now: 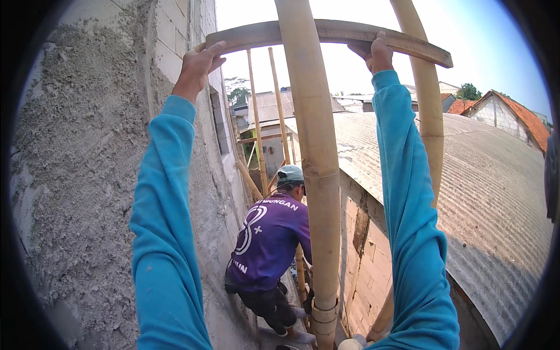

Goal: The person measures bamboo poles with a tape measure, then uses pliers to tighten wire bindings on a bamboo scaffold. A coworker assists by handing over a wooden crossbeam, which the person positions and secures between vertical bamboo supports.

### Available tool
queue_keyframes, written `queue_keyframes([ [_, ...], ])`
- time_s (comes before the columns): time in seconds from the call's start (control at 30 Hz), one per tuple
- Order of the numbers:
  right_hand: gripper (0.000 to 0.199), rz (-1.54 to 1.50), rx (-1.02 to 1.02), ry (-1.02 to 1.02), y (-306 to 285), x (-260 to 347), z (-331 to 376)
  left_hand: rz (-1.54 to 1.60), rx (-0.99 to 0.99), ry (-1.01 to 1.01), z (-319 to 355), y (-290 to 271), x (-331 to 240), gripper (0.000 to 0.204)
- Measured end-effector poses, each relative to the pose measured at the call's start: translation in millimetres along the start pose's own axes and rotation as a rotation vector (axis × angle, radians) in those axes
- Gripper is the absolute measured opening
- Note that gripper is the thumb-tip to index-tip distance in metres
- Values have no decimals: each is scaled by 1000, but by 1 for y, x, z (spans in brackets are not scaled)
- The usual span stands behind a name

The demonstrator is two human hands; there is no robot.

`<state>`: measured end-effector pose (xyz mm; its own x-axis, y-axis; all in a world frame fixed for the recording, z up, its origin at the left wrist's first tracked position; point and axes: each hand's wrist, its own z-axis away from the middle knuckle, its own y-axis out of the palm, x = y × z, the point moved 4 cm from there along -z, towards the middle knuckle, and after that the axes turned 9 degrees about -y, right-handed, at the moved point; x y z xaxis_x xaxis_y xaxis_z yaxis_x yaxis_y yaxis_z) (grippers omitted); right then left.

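Both my arms, in blue sleeves, reach up to a wooden beam (350,30) that spans the top of the view. My left hand (199,65) grips its left end beside the rough wall. Farther right, my right hand (378,53) is closed on the beam, its fingers partly hidden by the wood. The beam passes behind a thick bamboo pole (312,134) and crosses in front of a second bamboo pole (430,116) on the right.
Rough grey plaster (87,151) covers the wall at left. Below, a co-worker in a purple shirt (271,239) and cap bends in the narrow gap, facing away. A corrugated roof (490,186) lies at right above a block wall (367,262). Thinner bamboo poles (255,116) stand ahead.
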<state>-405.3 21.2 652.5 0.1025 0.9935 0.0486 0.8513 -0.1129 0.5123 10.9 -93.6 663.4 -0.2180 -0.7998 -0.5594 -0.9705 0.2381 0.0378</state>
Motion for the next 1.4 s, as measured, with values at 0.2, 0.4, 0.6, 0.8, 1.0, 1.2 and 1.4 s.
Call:
queue_keyframes([
  [0.2,58,-25,-15,11,-1,-2,0,-56,41,29,1,-3,0,62],
  [0.4,57,22,-94,-46,-19,-15,-15,-134,88,43,20,4,-9,109],
  [0.6,58,38,-226,-32,-55,-23,-29,-491,-86,180,40,33,-33,124],
  [0.8,58,-6,-166,-74,-66,-23,-31,-690,-236,329,36,60,-48,125],
  [1.0,57,-31,-135,-66,-53,-7,-22,-324,-216,4,28,47,-21,115],
  [1.2,57,-56,-86,-33,-36,5,-8,51,137,-35,19,41,-5,86],
  [1.4,57,-10,41,-49,-27,7,-11,200,20,-83,5,35,10,54],
])
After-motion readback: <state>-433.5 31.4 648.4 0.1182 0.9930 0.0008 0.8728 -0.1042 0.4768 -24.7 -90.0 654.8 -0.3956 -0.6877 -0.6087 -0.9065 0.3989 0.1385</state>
